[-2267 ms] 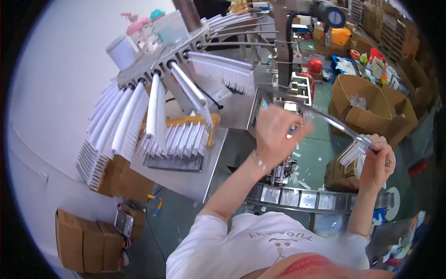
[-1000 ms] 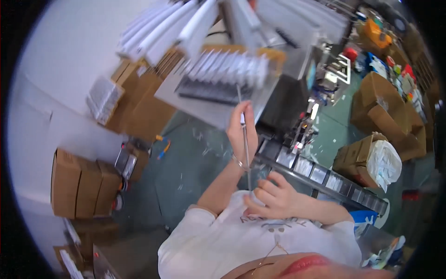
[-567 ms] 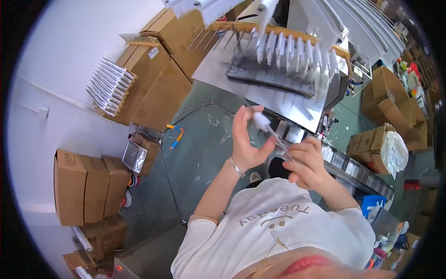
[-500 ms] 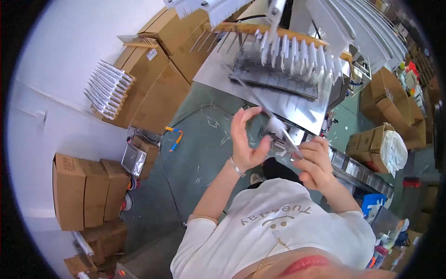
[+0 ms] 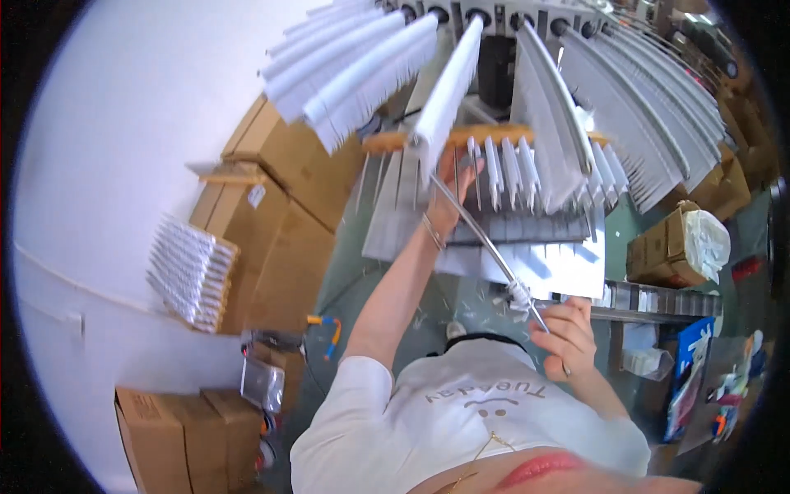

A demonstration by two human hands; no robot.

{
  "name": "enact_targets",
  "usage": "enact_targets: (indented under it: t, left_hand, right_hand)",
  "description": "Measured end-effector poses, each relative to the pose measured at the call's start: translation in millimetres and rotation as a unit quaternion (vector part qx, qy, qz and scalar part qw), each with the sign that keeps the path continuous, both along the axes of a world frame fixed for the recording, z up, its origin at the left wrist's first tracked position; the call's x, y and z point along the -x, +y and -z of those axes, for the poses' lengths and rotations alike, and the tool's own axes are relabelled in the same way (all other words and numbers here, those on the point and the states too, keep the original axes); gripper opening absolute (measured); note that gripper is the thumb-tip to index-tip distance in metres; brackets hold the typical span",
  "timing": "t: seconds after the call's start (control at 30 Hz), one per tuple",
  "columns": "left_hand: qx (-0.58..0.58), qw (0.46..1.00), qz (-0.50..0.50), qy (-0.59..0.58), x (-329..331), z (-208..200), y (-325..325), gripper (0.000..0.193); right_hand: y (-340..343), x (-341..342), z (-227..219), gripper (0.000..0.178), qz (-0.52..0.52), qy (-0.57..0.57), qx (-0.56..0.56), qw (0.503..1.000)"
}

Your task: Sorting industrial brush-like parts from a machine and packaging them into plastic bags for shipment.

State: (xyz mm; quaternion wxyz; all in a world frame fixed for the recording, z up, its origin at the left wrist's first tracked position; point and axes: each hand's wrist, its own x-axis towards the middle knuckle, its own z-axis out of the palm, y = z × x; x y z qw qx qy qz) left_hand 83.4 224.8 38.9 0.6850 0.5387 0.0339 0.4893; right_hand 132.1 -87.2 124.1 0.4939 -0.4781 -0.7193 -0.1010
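My right hand (image 5: pixel 568 337) is closed on the lower end of a thin metal rod (image 5: pixel 481 236), which slants up and left toward a hanging white strip. A small white bundle (image 5: pixel 518 296) sits on the rod just above my fingers. My left hand (image 5: pixel 448 202) reaches up to a wooden bar (image 5: pixel 494 133) set with several thin metal rods and folded white strips (image 5: pixel 512 173). Its fingers are beside the leftmost white strips, partly covered by rods and a hanging strip, so their grip is unclear.
Long white strips (image 5: pixel 448 90) fan out on rods from a machine overhead. A white tabletop (image 5: pixel 576 276) lies below the bar. Cardboard boxes (image 5: pixel 288 247) stand at left, one bearing a rack of silvery rods (image 5: pixel 193 267). A bagged carton (image 5: pixel 671 247) is at right.
My left hand has moved up and away, from beside the rod to the wooden bar. My right hand keeps the rod, now lower. The view has shifted, showing more hanging strips.
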Motion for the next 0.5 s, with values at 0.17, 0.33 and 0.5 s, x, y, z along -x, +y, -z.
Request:
enact_targets:
  t: [0.17, 0.33, 0.5]
  left_hand:
    - [0.119, 0.989, 0.085, -0.004, 0.5, 4.3, 16.2, 0.037]
    - [-0.058, 0.983, -0.063, 0.165, 10.2, -10.2, 19.1, 0.025]
    - [0.280, 0.937, 0.204, -0.041, 29.5, -26.4, 7.4, 0.026]
  right_hand:
    - [16.4, 35.0, -10.5, 0.044, 0.068, 0.023, -0.008, 0.997]
    - [34.5, 81.7, -17.2, 0.043, 0.174, 0.104, -0.021, 0.979]
    - [37.4, 133.9, -8.2, 0.050, 0.273, 0.187, -0.072, 0.941]
